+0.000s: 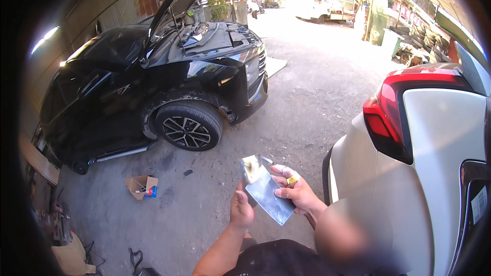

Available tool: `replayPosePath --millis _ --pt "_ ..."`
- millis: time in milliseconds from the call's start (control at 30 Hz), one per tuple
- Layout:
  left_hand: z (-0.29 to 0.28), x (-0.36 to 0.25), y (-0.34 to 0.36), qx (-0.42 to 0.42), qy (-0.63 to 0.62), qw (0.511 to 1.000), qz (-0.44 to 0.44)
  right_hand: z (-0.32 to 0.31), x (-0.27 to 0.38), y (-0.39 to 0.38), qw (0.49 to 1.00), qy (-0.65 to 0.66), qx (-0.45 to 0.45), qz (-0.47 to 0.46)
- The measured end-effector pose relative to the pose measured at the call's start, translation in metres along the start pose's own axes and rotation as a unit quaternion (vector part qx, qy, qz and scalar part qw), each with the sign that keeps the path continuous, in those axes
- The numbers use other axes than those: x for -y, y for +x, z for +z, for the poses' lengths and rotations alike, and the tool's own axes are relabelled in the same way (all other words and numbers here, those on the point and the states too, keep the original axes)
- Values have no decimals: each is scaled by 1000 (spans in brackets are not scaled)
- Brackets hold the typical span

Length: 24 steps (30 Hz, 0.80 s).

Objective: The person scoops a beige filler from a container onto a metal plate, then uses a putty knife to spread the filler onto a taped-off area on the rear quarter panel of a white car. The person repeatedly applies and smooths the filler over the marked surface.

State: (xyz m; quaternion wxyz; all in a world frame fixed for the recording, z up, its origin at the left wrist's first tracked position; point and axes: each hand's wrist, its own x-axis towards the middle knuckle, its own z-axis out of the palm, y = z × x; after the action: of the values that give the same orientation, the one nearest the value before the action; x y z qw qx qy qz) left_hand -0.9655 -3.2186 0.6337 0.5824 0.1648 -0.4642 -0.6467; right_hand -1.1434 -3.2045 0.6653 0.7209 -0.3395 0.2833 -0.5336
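Note:
A flat, shiny grey rectangular plate is tilted in front of my body, with a smear of yellowish paste at its upper end. My right hand grips the plate's right side, thumb pressed on its face. Something small and yellow shows by the right fingers, which carry whitish smears. My left hand is at the plate's left edge with its thumb up; its fingers are mostly hidden behind the plate, wrapped around that side.
A black car with a raised hood stands ahead left. The white car's rear with a red tail light is close on my right. An open cardboard box sits on the rough ground. Tires are piled at far right.

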Motion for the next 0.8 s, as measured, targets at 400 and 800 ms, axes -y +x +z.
replayPosePath --millis 400,800 --pt "-115 -8 124 163 -390 849 -317 18 102 126 771 -521 190 -311" --pt "-154 22 237 126 -366 867 -313 -23 105 234 742 -654 -42 -140"
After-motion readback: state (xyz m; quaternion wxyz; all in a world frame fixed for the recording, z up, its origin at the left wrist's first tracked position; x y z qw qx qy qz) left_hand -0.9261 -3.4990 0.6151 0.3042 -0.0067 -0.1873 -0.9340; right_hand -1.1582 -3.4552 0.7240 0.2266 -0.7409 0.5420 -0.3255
